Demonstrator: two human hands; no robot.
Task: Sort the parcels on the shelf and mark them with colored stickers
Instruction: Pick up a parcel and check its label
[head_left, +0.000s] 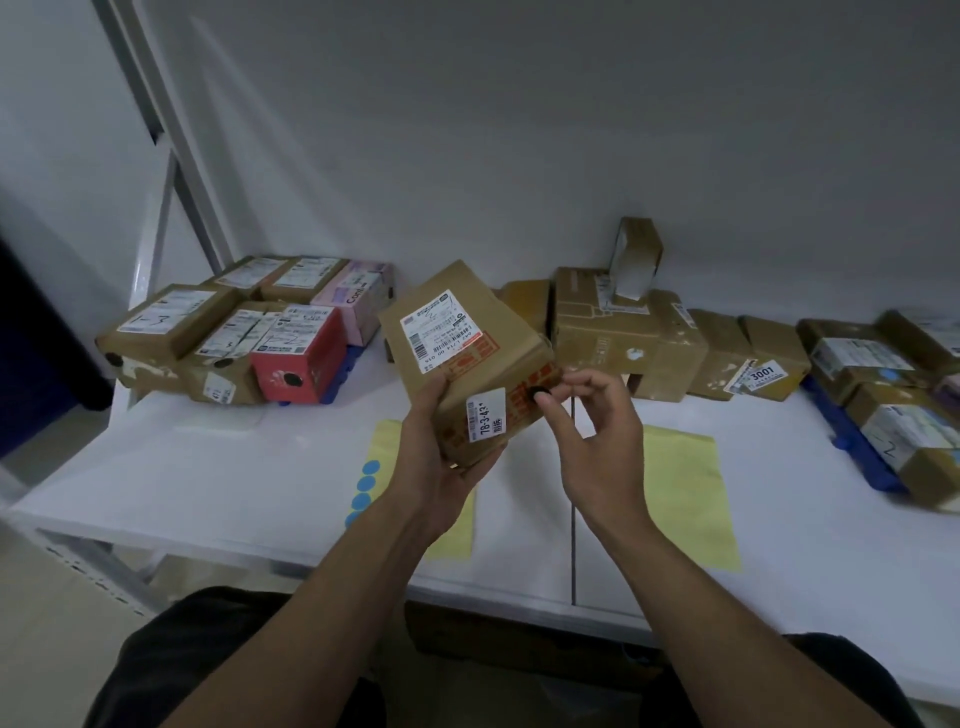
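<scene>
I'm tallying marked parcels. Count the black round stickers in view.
4. Far-left brown parcel's sticker; next brown parcel's sticker; red parcel's sticker; held parcel's sticker, touched by the right hand. Others may be hidden.

Views: one only, worn on the person's head.
Position: above and just before the front edge of the white shelf (208, 457), at eye point.
Direction: forward and down; the wall (519, 130) fills the upper half, the lap (197, 665) the bottom edge.
Nearness: close; left hand (436, 467) gripping the parcel (483, 353), right hand (597, 441) at it, both mid-frame.
Lens: wide; the shelf's far ends bow away at both sides.
</scene>
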